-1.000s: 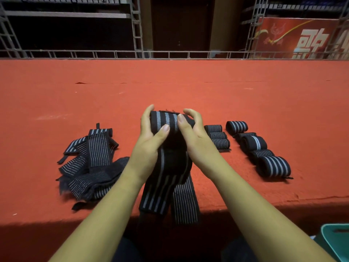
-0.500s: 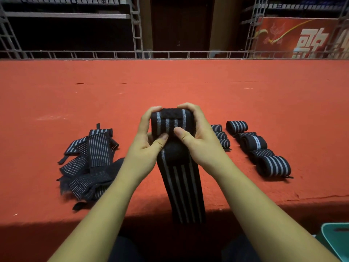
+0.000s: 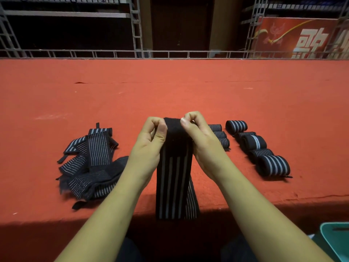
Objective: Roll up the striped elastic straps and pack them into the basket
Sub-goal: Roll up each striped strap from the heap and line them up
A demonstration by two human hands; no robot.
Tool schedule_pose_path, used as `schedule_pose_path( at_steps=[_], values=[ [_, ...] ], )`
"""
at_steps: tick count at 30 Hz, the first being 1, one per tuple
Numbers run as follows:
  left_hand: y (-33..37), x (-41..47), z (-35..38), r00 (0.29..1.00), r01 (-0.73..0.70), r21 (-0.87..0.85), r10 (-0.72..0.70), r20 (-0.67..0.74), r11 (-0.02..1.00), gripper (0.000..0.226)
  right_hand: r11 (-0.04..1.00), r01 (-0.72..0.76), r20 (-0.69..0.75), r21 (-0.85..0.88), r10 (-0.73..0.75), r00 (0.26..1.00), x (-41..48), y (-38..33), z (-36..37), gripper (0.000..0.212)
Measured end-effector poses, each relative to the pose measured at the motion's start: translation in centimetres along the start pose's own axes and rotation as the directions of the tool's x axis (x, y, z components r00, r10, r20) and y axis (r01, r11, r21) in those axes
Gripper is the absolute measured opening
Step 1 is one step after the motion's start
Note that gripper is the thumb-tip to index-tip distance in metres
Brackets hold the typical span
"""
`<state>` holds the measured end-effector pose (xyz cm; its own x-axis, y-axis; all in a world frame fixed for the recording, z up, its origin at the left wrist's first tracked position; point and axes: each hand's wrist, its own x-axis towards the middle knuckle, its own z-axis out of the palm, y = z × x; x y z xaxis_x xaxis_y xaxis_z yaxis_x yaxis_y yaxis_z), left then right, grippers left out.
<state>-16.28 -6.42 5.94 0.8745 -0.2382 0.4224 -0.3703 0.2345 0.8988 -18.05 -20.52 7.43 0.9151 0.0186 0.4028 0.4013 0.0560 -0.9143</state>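
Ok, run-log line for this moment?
left hand: pinches strap top | right hand: pinches strap top | tail: over table edge | rolled straps: right | loose pile: left

- red cloth (image 3: pixel 170 87) covers the whole table, wide across the view; near edge in shadow
- small dark tear (image 3: pixel 80 82) in the cloth, far left of middle
- pale scuff (image 3: pixel 51 116) on the cloth at left
- metal rail (image 3: pixel 188 53) runs along the table's far edge
- truss post (image 3: pixel 136 25) upright behind the rail
- shelf (image 3: pixel 66 14) at upper left, dim
- dark doorway (image 3: pixel 181 25) behind, at centre
- red banner (image 3: pixel 283 40) at upper right, white characters, yellow streak
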Motion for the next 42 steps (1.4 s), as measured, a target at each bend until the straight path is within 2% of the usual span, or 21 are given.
schedule_pose_path(
  at_steps=[3, 6, 9, 17, 22, 24, 27, 31, 34, 36, 38, 40, 42],
  values=[
    [-0.4, -0.3, -0.1, 1.0, -0.014, -0.049, 0.013, -0.019, 0.999, 0.007, 0.998, -0.02, -0.06, -0.056, 0.017, 0.998, -0.2, 0.1, 0.4, 0.026],
    [-0.9, -0.4, -0.3, 0.999, -0.013, -0.055, 0.01, -0.044, 0.998, 0.029, 0.985, -0.087, -0.123, -0.147, 0.07, 0.99, -0.2, 0.9, 0.0, 0.022],
    [-0.9, -0.4, -0.6, 0.999, -0.012, -0.031, 0.011, -0.036, 0.999, 0.049, 0.973, -0.161, -0.084, -0.166, 0.149, 0.985, -0.1, 1.6, -0.5, 0.041],
    [-0.9, -0.2, -1.2, 0.999, -0.008, -0.023, 0.007, -0.04, 1.0, 0.054, 0.986, -0.041, 0.067, -0.163, 0.053, 0.996, -0.6, 1.1, -1.9, 0.052],
    [-0.6, -0.6, -1.0, 0.989, 0.099, 0.054, -0.105, 0.108, 0.994, 0.056, 0.994, 0.037, 0.048, -0.103, -0.033, 0.998, -0.6, 1.3, -2.2, 0.047],
    [-0.6, -0.6, -1.0, 0.981, 0.146, -0.002, -0.145, 0.132, 0.989, 0.053, 0.997, 0.025, 0.064, -0.067, -0.021, 0.998, -0.7, 1.4, -2.2, 0.047],
    [-0.6, -0.6, -0.8, 0.978, 0.18, -0.204, -0.152, 0.143, 0.962, 0.03, 0.999, 0.008, 0.125, -0.036, -0.003, 0.992, -1.0, 1.1, -1.9, 0.048],
    [-1.1, -0.9, -0.7, 0.988, 0.148, -0.131, -0.141, 0.064, 0.98, 0.015, 0.998, -0.05, 0.107, -0.046, 0.055, 0.993, -1.2, 0.6, -1.2, 0.019],
    [-1.4, -1.0, -0.8, 0.99, 0.125, -0.116, -0.116, 0.083, 0.985, 0.009, 0.996, -0.075, 0.023, -0.057, 0.076, 0.997, -1.0, 0.8, -0.8, 0.017],
    [-1.5, -1.0, -0.8, 0.991, 0.104, -0.129, -0.093, 0.094, 0.986, 0.013, 0.991, -0.099, -0.004, -0.093, 0.099, 0.995, -1.1, 1.1, -0.8, 0.02],
    [-1.4, -1.0, -0.9, 0.994, 0.08, -0.12, -0.07, 0.078, 0.99, 0.022, 0.978, -0.138, 0.003, -0.155, 0.141, 0.99, -1.2, 1.3, -0.9, 0.036],
    [-1.5, -1.1, -0.9, 0.997, 0.059, -0.097, -0.054, 0.054, 0.993, 0.041, 0.968, -0.16, 0.015, -0.196, 0.166, 0.986, -1.4, 1.3, -0.9, 0.049],
    [-1.4, -1.1, -1.0, 0.998, 0.057, -0.096, -0.053, 0.046, 0.994, 0.067, 0.973, -0.155, 0.045, -0.172, 0.165, 0.985, -1.6, 1.3, -1.2, 0.053]
  ],
)
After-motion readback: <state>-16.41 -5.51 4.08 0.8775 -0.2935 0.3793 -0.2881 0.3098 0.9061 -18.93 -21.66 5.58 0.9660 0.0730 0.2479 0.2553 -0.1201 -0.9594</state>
